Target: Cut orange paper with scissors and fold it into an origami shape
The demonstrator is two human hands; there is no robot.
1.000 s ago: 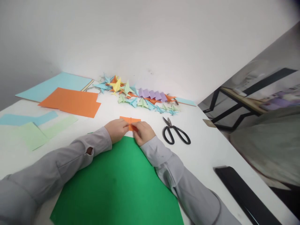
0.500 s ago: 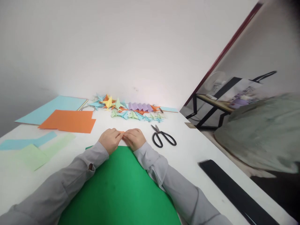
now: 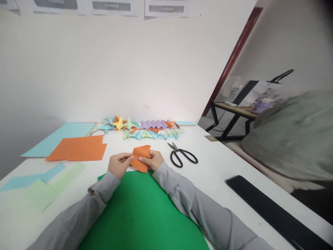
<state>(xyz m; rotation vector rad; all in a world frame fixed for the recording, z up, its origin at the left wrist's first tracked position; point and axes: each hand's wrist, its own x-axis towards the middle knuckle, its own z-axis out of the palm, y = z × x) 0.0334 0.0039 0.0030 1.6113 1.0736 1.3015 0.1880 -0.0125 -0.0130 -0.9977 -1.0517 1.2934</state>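
A small creased piece of orange paper (image 3: 141, 159) is held up between my two hands over the far edge of a green sheet (image 3: 145, 208). My left hand (image 3: 119, 164) pinches its left side between thumb and fingers. On the right side, my right hand (image 3: 154, 160) grips it, the thumb lying across the front and the fingers mostly hidden behind. Black-handled scissors (image 3: 179, 152) lie to the right of my right hand with their blades slightly apart.
Folded paper pieces (image 3: 145, 128) in several colours line the wall side of the white table (image 3: 208, 163). Larger orange sheets (image 3: 78, 148), a light blue sheet (image 3: 62, 137) and green strips (image 3: 43, 192) lie left. A long black object (image 3: 265, 208) lies right; a person's sleeve (image 3: 286, 135) is beyond.
The orange paper was almost hidden in my fingers near the table; now it is raised and opened out to view. My hands have turned around it, and the camera has tilted upward.
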